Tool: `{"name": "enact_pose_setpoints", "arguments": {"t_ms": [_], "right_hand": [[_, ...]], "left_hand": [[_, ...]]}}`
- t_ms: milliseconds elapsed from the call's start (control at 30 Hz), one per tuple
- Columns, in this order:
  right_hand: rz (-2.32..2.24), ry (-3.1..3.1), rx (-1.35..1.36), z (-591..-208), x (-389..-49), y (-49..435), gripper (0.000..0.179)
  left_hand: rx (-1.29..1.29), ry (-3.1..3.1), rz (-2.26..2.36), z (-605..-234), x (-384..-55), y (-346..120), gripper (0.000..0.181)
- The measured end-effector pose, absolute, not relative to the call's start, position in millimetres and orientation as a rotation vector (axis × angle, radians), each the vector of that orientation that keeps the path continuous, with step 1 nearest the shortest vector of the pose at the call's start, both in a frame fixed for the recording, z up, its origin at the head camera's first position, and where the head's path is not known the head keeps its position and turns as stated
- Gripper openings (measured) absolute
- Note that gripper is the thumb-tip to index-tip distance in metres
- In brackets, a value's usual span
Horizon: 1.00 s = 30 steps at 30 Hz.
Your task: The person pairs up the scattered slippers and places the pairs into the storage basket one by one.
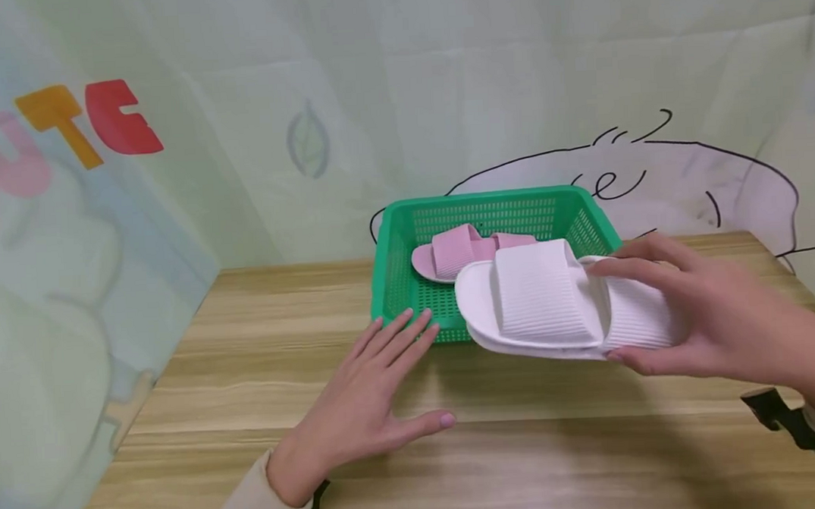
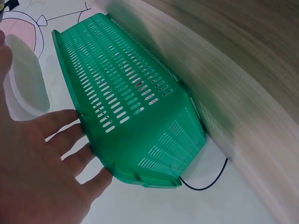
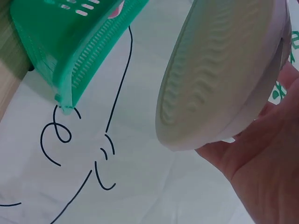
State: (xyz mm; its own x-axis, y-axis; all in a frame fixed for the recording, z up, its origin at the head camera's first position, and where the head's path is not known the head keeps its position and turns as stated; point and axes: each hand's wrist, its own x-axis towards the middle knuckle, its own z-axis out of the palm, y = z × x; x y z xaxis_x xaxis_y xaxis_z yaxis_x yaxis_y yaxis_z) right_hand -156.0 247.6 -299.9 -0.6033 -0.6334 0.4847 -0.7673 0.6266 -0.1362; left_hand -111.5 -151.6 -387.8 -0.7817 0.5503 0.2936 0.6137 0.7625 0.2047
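Note:
My right hand [image 1: 710,309] grips a pair of white ribbed slippers [image 1: 542,294], which look nested one into the other, thumb below and fingers above. They are held over the front right part of a green perforated basket [image 1: 380,278]; the right wrist view shows a pale wavy-patterned sole [image 3: 210,74]. Inside the basket lie pink slippers [image 1: 454,251], partly hidden by the white ones. My left hand [image 1: 362,401] is spread with straight fingers at the basket's front left. Its fingertips meet the rim [image 2: 86,135] in the left wrist view; whether they press on it I cannot tell.
The basket stands on a wood-grain table [image 1: 282,351], near its back edge. Behind and to the left hangs a pale printed cloth [image 1: 239,140] with coloured letters and black line drawings. Both wrists wear dark straps [image 1: 783,416].

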Motion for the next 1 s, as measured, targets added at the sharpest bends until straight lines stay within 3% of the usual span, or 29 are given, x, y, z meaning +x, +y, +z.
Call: {"name": "enact_pose_setpoints", "arguments": {"t_ms": [533,1000], "right_hand": [[0.549,-2.520,1.118,-297,-204,227,0.081],[0.663,-2.710,1.074,-322,-236,204,0.073]], "left_hand": [[-0.937,-2.752,-0.392,-386,-112,-152,0.101],[-0.925,-2.787,-0.389,-385,-110,-152,0.101]]}}
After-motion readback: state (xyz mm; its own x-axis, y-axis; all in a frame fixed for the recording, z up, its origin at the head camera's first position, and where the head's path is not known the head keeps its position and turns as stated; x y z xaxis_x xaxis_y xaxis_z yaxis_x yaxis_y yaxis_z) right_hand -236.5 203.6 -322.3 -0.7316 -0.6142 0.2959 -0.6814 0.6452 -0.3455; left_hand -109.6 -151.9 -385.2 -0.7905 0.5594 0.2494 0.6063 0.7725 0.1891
